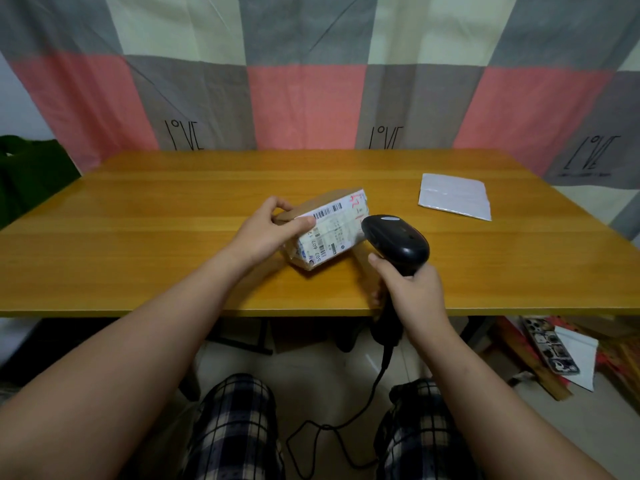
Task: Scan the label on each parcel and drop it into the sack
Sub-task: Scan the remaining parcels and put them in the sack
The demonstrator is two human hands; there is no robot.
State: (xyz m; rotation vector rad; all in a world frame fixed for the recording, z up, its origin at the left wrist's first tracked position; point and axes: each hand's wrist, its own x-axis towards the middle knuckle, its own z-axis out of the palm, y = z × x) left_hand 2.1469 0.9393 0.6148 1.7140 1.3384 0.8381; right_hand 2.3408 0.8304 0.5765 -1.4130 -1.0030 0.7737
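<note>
A small cardboard parcel (332,230) with a white barcode label facing me is tilted up on the wooden table (173,209). My left hand (270,230) grips its left end, thumb on the label's edge. My right hand (412,292) grips the handle of a black barcode scanner (398,240), whose head points at the label from the right, almost touching the parcel. A white poly mailer parcel (453,197) lies flat at the table's right rear. A dark green sack (31,174) stands off the table's left end.
The scanner's black cable (363,403) hangs down to the floor between my knees. Cardboard, a white envelope and a patterned phone case (550,348) lie on the floor at the right. A checked curtain hangs behind the table.
</note>
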